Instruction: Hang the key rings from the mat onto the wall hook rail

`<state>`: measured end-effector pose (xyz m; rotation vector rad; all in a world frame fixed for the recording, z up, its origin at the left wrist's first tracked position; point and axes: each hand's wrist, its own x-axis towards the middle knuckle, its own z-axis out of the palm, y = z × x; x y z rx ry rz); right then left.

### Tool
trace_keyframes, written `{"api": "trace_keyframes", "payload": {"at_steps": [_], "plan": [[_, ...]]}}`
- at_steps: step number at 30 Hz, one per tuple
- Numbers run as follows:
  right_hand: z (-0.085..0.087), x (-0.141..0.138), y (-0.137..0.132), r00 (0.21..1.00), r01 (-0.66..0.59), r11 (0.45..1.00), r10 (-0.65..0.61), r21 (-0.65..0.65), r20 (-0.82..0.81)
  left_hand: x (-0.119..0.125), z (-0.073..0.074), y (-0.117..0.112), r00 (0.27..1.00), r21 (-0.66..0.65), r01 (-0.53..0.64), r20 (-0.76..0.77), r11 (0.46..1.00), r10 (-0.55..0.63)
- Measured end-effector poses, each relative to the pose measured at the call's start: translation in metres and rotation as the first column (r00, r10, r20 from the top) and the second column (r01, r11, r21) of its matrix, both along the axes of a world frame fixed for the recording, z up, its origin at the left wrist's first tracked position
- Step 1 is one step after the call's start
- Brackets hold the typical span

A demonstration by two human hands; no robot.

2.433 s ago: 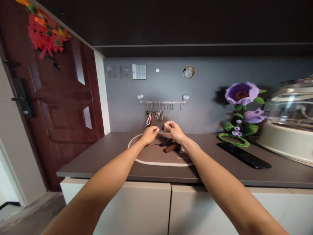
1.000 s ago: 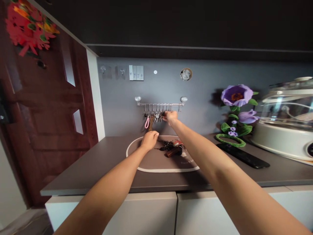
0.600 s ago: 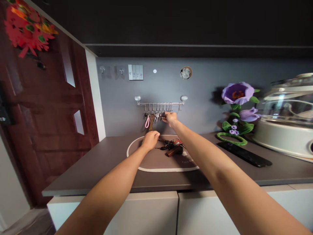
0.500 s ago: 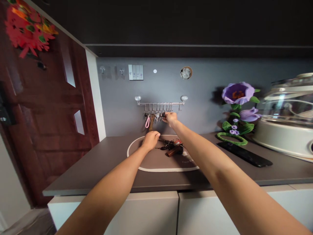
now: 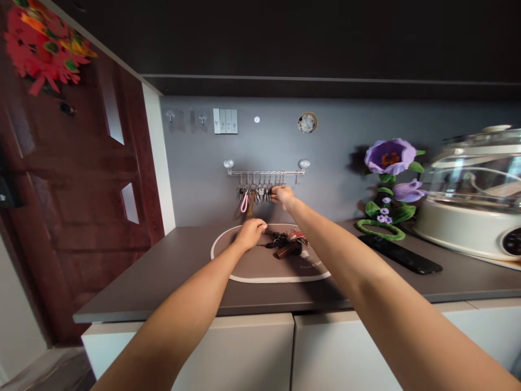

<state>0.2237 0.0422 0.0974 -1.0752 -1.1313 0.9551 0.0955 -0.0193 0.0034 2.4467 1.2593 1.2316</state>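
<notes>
A metal hook rail (image 5: 266, 172) is fixed to the grey wall, and several key sets (image 5: 254, 193) hang from it. My right hand (image 5: 281, 195) reaches up to the rail's middle hooks, fingers pinched on a small key set there. My left hand (image 5: 251, 233) hovers low over the back of an oval brown mat (image 5: 260, 263), fingers curled loosely; what they hold, if anything, is hidden. A pile of keys (image 5: 287, 241) with a brown fob and a red tag lies on the mat just right of that hand.
The mat lies on a dark countertop (image 5: 163, 277) above white cabinets. A knitted purple flower (image 5: 389, 179), a black flat device (image 5: 399, 253) and a domed white appliance (image 5: 472, 201) stand at the right. A red-brown door (image 5: 69, 206) is at the left.
My right hand rose from above the mat to the hook rail with the small key set and has stayed there. My left hand lowered toward the pile on the mat.
</notes>
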Motion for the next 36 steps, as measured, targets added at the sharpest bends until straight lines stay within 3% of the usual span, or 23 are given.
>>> {"api": "trace_keyframes", "payload": {"at_steps": [9, 16, 24, 29, 36], "plan": [[-0.001, 0.008, -0.013, 0.999, -0.033, 0.999, 0.034, -0.026, 0.042, 0.0, 0.001, -0.003, 0.996, -0.015, 0.094, -0.006, 0.995, -0.094], [-0.01, 0.013, -0.027, 0.994, -0.085, 0.996, 0.086, -0.023, 0.074, -0.002, 0.003, -0.007, 0.988, -0.153, 0.151, 0.051, 0.977, -0.145], [-0.03, 0.02, -0.05, 0.982, -0.139, 0.99, 0.135, 0.026, 0.133, -0.01, 0.006, -0.01, 0.955, -0.326, 0.296, 0.076, 0.898, -0.287], [-0.046, 0.03, -0.057, 0.978, -0.138, 0.986, 0.121, 0.091, 0.171, -0.013, 0.008, -0.012, 0.938, -0.407, 0.327, 0.033, 0.853, -0.344], [-0.069, 0.043, -0.066, 0.963, -0.151, 0.978, 0.112, 0.146, 0.244, -0.015, 0.01, -0.015, 0.928, -0.376, 0.306, -0.088, 0.875, -0.362]]}}
